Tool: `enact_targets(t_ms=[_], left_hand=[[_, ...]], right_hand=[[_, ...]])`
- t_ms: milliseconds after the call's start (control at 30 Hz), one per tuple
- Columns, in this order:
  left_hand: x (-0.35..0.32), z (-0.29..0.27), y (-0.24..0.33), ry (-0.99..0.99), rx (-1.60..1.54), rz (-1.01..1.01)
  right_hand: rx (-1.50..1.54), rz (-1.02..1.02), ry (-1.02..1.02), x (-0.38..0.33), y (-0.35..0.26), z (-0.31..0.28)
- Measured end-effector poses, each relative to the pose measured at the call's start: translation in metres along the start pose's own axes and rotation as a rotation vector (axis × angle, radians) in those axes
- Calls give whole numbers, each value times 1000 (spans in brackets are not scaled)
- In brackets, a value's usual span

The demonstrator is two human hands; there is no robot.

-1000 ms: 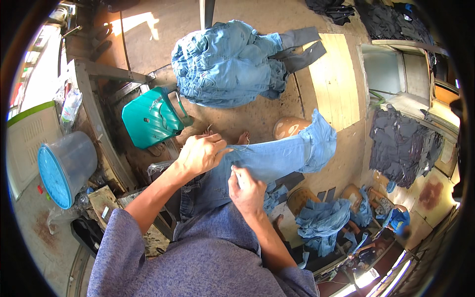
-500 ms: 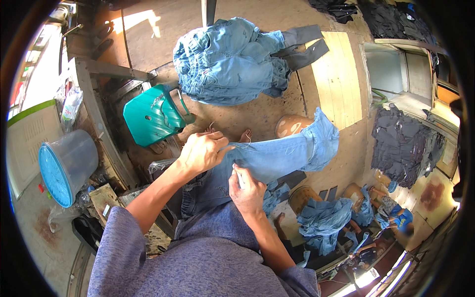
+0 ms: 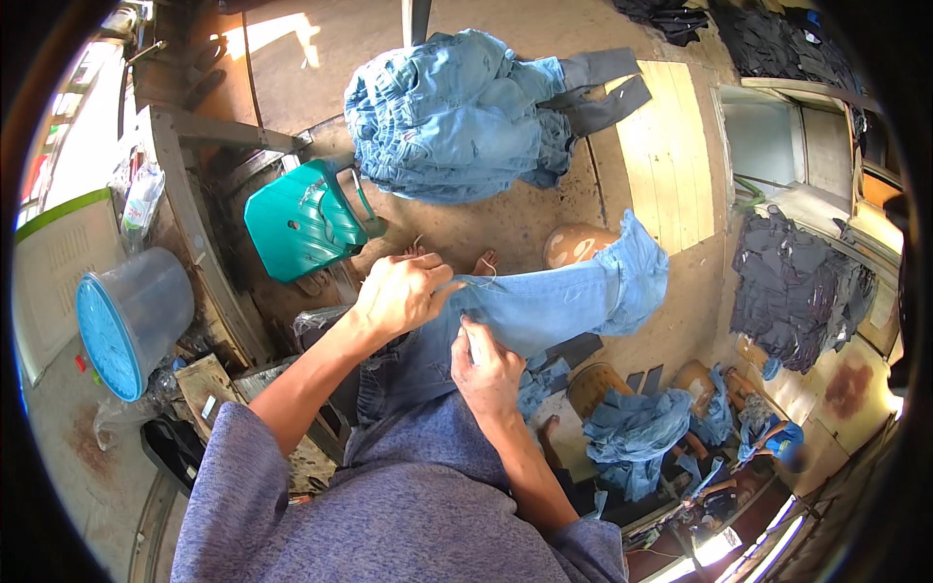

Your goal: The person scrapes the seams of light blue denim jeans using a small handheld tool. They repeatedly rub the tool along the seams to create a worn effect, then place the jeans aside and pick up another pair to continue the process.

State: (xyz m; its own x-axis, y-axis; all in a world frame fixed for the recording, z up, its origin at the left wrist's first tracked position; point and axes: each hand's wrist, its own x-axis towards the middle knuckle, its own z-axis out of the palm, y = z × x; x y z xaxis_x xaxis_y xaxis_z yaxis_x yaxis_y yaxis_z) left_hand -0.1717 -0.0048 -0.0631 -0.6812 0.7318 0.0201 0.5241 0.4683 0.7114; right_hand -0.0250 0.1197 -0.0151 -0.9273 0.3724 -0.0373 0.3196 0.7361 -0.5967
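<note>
Light blue denim jeans (image 3: 554,303) lie across my lap, one leg stretched out to the right with its end bunched up. My left hand (image 3: 406,294) is closed on the upper edge of the denim. A loose pale thread (image 3: 494,268) sticks up beside its fingers. My right hand (image 3: 486,369) rests against the lower part of the same leg, thumb and fingertips pinched together at the cloth. Whatever lies between those fingertips is too small to make out. Frayed pale marks show on the denim near the right hand.
A large heap of jeans (image 3: 457,117) lies ahead on the floor, near a green plastic stool (image 3: 303,222). At the left stands a clear tub with a blue lid (image 3: 112,335). Dark cloth pieces (image 3: 792,291) are stacked at the right. Co-workers (image 3: 768,437) sit lower right beside more denim (image 3: 637,428).
Both hands stay in nearly the same place on the jeans. The right fingertips have shifted slightly upward along the cloth. The view has moved a little.
</note>
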Motion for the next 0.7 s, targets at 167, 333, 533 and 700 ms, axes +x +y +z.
enact_targets(t_ms=[167, 333, 533, 700], left_hand=[[-1, 1, 1, -20, 33, -1], [1, 2, 1, 38, 20, 20], [-2, 3, 1, 7, 23, -15], [-1, 2, 1, 25, 37, 0]], right_hand=[[-65, 43, -151, -2, -3, -4], [28, 29, -54, 3, 0, -8], [-90, 15, -128, 1, -3, -4], [-32, 51, -130, 0, 0, -11]])
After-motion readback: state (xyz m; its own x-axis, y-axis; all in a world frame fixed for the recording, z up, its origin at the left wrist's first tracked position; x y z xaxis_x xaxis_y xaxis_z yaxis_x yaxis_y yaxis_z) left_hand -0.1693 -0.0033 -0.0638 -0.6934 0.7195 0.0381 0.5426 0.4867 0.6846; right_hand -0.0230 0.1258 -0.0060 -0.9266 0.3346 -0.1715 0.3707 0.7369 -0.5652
